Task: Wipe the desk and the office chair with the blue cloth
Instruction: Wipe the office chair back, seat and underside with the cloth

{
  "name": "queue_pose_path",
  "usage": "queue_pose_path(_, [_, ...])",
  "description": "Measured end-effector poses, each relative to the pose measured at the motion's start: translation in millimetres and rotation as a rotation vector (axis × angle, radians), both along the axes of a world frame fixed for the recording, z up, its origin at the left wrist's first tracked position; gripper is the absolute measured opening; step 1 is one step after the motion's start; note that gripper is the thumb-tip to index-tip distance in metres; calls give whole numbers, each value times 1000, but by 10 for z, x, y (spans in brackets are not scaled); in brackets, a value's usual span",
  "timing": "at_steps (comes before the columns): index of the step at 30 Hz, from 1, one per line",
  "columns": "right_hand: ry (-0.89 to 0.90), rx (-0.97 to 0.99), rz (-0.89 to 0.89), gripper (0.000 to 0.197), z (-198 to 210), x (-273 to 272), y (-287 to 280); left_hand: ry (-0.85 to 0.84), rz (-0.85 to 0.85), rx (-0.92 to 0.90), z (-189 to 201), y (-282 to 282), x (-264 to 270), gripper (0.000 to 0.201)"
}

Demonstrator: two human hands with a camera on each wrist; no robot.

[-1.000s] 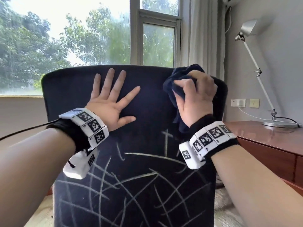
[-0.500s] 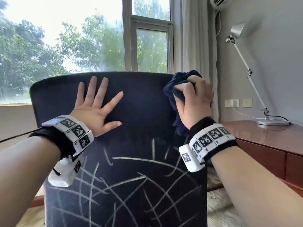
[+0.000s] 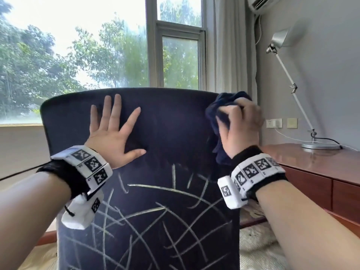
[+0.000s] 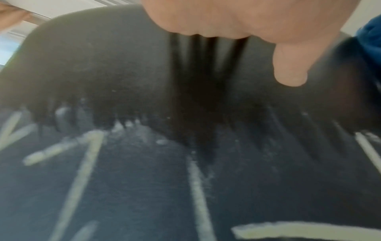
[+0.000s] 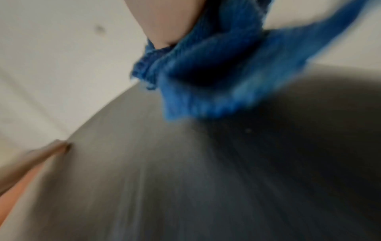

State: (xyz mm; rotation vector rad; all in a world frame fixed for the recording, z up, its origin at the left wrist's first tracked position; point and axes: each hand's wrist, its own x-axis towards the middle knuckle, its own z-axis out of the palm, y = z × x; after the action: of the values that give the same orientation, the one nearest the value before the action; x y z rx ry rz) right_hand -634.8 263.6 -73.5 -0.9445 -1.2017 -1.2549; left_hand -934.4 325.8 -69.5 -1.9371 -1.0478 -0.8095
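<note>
The dark office chair backrest (image 3: 167,133) fills the middle of the head view, its lower half covered in pale chalk-like streaks (image 3: 155,211). My left hand (image 3: 115,131) lies flat on the upper backrest with fingers spread. My right hand (image 3: 239,125) grips the bunched blue cloth (image 3: 218,114) against the backrest's upper right corner. The right wrist view shows the blue cloth (image 5: 216,73) pressed onto the dark fabric (image 5: 226,179). In the left wrist view my thumb (image 4: 290,65) rests on the chair (image 4: 123,73) above the streaks (image 4: 198,187).
A reddish wooden desk (image 3: 315,168) stands at the right with a silver desk lamp (image 3: 286,41) on it. A window (image 3: 97,45) and a pale curtain (image 3: 229,45) are behind the chair. Light carpet (image 3: 259,248) shows below.
My right hand with the cloth has slid rightward to the backrest's upper right corner. My left hand stays flat on the chair. The view has shifted left and down slightly.
</note>
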Motion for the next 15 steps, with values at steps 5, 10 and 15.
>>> queue_pose_path(5, [205, -3, -9, 16, -456, -2, 191, 117, -75, 61, -40, 16, 230, 93])
queue_pose_path(10, [29, -199, -91, 22, -1110, -147, 269, 146, -35, 100, -90, 210, 249, 114])
queue_pose_path(15, [95, -34, -40, 23, -390, -26, 168, 152, -44, 199, -118, 282, 274, 114])
